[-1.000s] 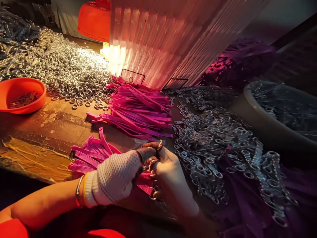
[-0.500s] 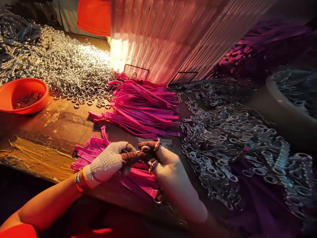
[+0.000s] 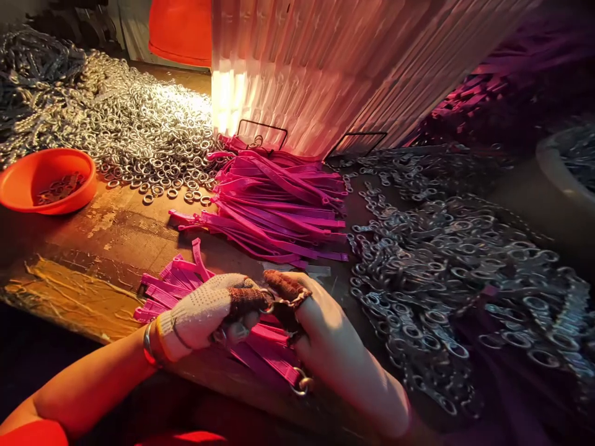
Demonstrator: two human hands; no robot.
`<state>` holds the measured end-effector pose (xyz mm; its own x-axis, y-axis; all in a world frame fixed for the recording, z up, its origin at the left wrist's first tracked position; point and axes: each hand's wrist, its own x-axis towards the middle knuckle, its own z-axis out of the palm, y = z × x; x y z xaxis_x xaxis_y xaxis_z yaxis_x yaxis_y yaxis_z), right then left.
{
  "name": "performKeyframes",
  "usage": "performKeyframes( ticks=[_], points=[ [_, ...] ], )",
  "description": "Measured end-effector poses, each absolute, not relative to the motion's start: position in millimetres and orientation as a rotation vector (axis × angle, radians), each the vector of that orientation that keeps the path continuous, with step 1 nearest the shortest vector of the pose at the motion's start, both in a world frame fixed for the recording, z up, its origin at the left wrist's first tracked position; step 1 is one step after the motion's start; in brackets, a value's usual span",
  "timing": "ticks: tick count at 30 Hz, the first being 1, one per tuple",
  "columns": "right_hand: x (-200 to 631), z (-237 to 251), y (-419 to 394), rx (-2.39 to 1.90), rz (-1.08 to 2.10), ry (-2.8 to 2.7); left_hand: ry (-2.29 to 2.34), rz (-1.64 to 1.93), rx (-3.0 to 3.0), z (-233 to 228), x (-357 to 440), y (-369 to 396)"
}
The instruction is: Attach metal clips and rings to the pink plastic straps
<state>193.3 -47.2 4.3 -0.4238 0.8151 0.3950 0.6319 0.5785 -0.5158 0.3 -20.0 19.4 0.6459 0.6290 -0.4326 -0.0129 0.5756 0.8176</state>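
Apparently, the left hand (image 3: 204, 316) is pinching a ring (image 3: 270, 304); the half-closed right hand (image 3: 328, 319) is hiding its hold; slipping could be dropping the ring toward six o'clock.

The person's left forearm (image 3: 90, 381) slants up from the lower left, a bangle (image 3: 147, 342) around the wrist. The left hand (image 3: 207, 308), in a dotted white glove (image 3: 183, 319), curls its fingers inward. The right hand (image 3: 323, 316), wearing brown finger covers (image 3: 284, 285), angles in from the lower right, fingertips meeting the left's closely.
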Motion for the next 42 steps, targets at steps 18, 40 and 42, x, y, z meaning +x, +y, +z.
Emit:
performKeyframes(
  ticks=[18, 40, 42],
  points=[
    [146, 25, -34, -1.3, 0.557, -2.116, 0.942, 0.721, 0.895, 15, -21, -28],
    [182, -3, 42, -1.257, 0.515, -2.175, 1.011, 0.932, 0.571, -18, -26, 13],
    [174, 3, 21, -1.123, 0.576, -2.259, 0.969, 0.935, 0.552, -19, -27, 16]
  ],
)
